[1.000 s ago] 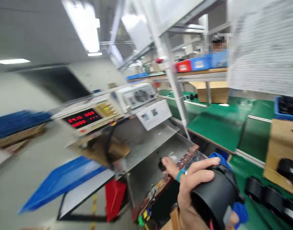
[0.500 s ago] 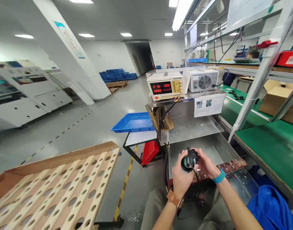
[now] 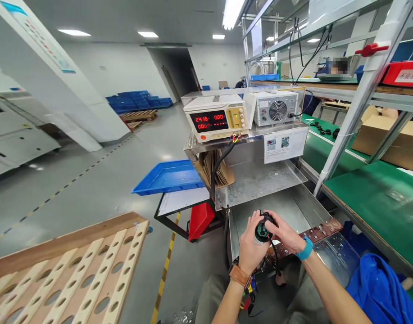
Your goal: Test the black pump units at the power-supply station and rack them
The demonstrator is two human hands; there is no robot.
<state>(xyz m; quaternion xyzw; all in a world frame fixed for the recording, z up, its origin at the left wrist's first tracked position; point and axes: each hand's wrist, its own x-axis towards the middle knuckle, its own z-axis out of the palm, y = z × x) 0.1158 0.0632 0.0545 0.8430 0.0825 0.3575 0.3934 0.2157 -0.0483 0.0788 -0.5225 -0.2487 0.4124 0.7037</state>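
Factory assembly floor: green-matted workbenches right, bench power supply ahead, stacked blue crates far left.

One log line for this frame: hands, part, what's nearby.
left hand: grips round black part | right hand: on part, fingers over its top | below: copper strip on steel tray | behind: power supply, display lit

Beyond the two hands and up on the steel shelf, the cream power supply glows with red digits: 24.16 and 0.00 on the top row; the row below is not clear enough to read. Far off to the right and higher, a red bin carries a white label reading 不良品. The printed card under the shelf edge is too small to read.
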